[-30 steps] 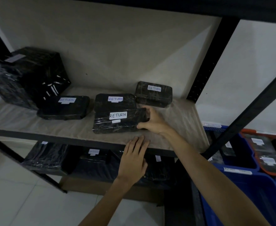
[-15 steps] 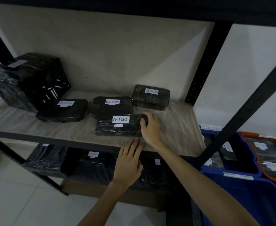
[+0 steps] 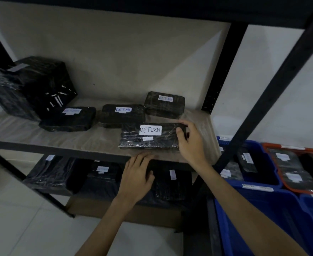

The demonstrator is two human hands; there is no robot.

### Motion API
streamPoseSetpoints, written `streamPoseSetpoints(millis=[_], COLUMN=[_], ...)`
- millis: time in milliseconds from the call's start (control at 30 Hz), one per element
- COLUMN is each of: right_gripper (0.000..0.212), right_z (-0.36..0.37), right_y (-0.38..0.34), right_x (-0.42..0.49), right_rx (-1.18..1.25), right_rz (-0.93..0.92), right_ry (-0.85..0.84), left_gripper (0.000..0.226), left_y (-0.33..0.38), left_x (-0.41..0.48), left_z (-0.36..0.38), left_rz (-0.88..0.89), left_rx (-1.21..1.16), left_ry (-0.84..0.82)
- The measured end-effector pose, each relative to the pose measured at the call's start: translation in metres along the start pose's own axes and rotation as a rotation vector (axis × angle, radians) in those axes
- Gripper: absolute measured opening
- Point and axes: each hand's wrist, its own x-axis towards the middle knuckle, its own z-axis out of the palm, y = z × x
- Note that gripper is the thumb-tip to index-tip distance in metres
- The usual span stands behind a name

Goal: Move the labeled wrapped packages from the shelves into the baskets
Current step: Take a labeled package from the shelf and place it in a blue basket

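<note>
Lower-shelf labels [image 3: 102, 169] unreadable (blurred), red basket [image 3: 268, 145] cropped

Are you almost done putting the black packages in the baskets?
Not nearly. Some packages lie in the blue basket and orange basket. The right hand grips the front RETURN package; the left hand rests at the shelf edge. Left: three more RETURN packages, a big box, and the lower shelf's pile.

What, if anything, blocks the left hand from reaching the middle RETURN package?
Probably nothing, so yes: the left hand lies open at the shelf edge; bare shelf leads to the middle package.
</note>
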Motion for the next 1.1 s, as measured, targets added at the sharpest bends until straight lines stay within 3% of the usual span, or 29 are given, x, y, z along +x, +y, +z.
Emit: streamPoseSetpoints(millis=[200,667,933,1100], right_gripper=[0.021,0.020,0.019,0.025], right_z=[-0.055,-0.192,-0.257,-0.300], right_y=[-0.015,-0.007,0.048,0.106], right_x=[-0.050,-0.179,-0.201,-0.199], right_rx=[-0.019,-0.080,-0.151,-0.186], right_rz=[0.032,0.254,0.368,0.475], right_ry=[0.127,0.413,0.530,0.508], left_gripper=[0.048,0.047,0.043,0.044], left_y=[0.015,0.095,0.145,0.180], left_x=[-0.037,-0.095,-0.079,-0.062], left_z=[-0.013,0.030,0.092,0.141], left_rz=[0.027,0.133,0.206,0.183], left_rx=[-0.104,-0.278,-0.306,-0.287], left_ry=[0.016,-0.178,-0.312,-0.415])
